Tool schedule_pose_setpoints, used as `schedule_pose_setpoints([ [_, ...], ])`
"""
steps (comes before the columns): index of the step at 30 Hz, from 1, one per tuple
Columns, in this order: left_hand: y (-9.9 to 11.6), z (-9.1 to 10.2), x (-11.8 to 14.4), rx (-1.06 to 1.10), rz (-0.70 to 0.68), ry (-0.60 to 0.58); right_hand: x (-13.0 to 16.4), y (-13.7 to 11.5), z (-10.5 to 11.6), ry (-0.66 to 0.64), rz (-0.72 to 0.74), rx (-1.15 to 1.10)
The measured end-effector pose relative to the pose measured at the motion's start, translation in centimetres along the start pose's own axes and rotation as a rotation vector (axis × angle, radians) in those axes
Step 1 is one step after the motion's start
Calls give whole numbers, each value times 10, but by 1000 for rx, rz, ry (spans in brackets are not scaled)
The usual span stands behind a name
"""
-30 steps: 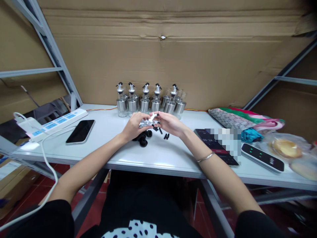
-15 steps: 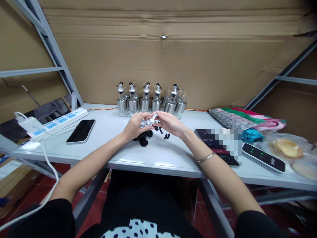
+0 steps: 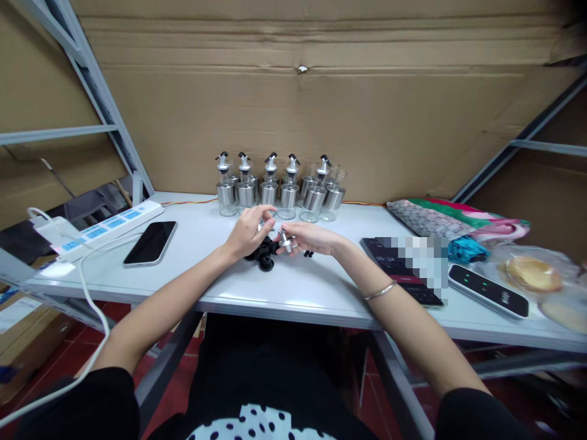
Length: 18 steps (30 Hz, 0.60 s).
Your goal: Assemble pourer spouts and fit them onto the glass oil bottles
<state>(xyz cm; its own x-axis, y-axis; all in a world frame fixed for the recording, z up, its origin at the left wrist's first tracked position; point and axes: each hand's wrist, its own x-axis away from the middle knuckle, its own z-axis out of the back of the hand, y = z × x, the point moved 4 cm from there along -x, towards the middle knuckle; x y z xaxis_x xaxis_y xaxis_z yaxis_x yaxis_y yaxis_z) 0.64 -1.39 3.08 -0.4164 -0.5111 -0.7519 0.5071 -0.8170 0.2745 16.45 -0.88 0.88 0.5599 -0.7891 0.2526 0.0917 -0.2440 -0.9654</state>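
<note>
My right hand (image 3: 309,237) holds a small silver pourer cap (image 3: 286,242) low over the white table (image 3: 293,287). My left hand (image 3: 249,231) hovers just left of it, fingers curled above a pile of black rubber stoppers (image 3: 265,255); whether it grips anything is hidden. A few small black parts (image 3: 308,253) lie by my right hand. Behind both hands stands a row of several glass bottles with steel sleeves and pourer tops (image 3: 279,187).
A black phone (image 3: 150,242) and a white power strip (image 3: 106,227) lie at left. At right are a dark tablet (image 3: 395,267), a black device with green lights (image 3: 485,290), folded cloth (image 3: 440,221) and wrapped bread (image 3: 532,274). Cardboard (image 3: 321,98) backs the table.
My right hand has dropped toward the table with the silver cap. My left hand has come off the cap and stays above the black stoppers.
</note>
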Motion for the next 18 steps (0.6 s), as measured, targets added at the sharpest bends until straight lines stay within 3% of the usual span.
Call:
schedule_pose_setpoints([
  [4,-2,-2,0,-27,12,-38,2,-4,5,-24,20,22],
  [14,-9,-16,0,-122,134,-300,13,-23,11,-129,249,-107],
  [18,-8,-14,0,-72,116,-273,10,-25,18,-92,301,-153],
])
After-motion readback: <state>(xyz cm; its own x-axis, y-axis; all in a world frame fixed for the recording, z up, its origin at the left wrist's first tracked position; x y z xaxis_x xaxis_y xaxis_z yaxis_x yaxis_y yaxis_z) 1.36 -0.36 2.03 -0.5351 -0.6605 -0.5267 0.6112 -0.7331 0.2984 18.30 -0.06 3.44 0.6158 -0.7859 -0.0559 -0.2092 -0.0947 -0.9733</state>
